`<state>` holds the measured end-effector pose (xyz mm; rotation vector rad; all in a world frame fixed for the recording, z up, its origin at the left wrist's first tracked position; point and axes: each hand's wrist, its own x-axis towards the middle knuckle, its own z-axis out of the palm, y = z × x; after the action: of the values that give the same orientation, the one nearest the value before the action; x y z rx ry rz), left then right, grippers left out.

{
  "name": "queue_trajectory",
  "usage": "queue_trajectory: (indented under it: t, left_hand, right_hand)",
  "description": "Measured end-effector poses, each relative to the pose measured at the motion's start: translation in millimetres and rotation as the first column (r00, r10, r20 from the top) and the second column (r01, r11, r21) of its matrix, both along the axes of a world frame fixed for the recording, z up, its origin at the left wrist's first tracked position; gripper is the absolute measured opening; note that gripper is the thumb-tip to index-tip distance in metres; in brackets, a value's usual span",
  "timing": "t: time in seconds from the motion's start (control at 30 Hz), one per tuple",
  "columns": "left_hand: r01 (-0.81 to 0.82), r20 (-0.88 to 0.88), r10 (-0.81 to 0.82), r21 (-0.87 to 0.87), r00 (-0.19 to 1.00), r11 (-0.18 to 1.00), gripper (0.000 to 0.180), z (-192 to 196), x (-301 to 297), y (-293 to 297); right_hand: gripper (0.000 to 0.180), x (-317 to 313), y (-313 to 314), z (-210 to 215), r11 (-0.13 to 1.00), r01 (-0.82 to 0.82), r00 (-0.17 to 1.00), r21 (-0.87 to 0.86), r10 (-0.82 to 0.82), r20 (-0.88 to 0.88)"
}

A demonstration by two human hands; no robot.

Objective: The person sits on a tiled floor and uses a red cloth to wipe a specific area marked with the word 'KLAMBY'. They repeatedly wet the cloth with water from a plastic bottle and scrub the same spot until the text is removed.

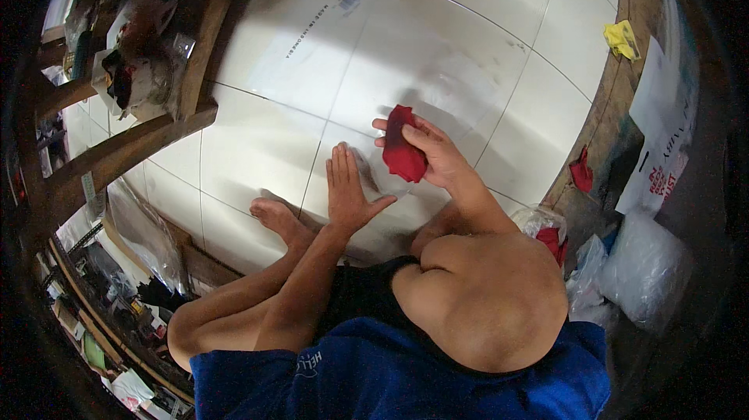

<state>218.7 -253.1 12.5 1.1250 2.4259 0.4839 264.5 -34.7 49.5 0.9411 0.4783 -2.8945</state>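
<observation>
**Soft red bundle in the right hand, raised over pale tile**

From my remote view, I find the red cloth bundle (404, 151) in the right hand (431, 153), above the tiled floor (242, 127). The thumb lies along its near face and the fingers wrap behind, their tips showing past the far edge. I judge it light, soft and unlikely to break; the fabric should grip well against skin, but a loose hold could let the folds open. I would take it around the middle, thumb across the layers, pinching only enough to keep them together.

Just left of it, the left hand (349, 193) holds nothing I can make out: palm down, fingers together, thumb spread wide. I cannot tell how firmly it presses down.

Beyond both hands, a translucent plastic sheet (343, 37) lies flat; it looks thin and slippery. On the right, a wooden ledge (599, 117) carries a crumpled yellow piece (622, 39) and a small red scrap (581, 170), with clear plastic bags (644, 264) near the right knee.
</observation>
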Motion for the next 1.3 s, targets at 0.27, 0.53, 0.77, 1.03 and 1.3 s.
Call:
queue_trajectory:
  t: [0.27,0.53,0.77,1.03,1.3]
  left_hand:
    - [-0.02,-0.058,0.027,0.125,0.998,0.992,0.115,-5,-17,-1]
    - [-0.042,-0.057,0.041,-0.019,0.998,0.999,0.117,-8,-21,-2]
    - [-0.037,-0.115,0.03,-0.057,0.993,0.998,0.121,-15,-19,-3]
    - [-0.034,-0.103,0.029,-0.044,0.994,0.998,0.121,-9,-20,4]
    - [-0.036,-0.111,0.026,-0.094,0.993,0.995,0.125,-9,-21,3]
  right_hand:
    - [0.025,4,18,-21,0.9,-0.197,0.98,0.388,0.18,0.079]
    - [0.015,0,-14,-22,-0.194,-0.196,0.94,0.961,0.243,0.241]
    - [0.017,6,-47,-21,-0.415,-0.03,0.782,0.91,0.557,0.28]
    - [0.022,-6,-35,-69,-0.62,-0.076,0.863,0.781,0.351,0.363]
    - [0.017,-60,124,-51,-0.587,-0.393,0.877,0.708,-0.008,0.481]
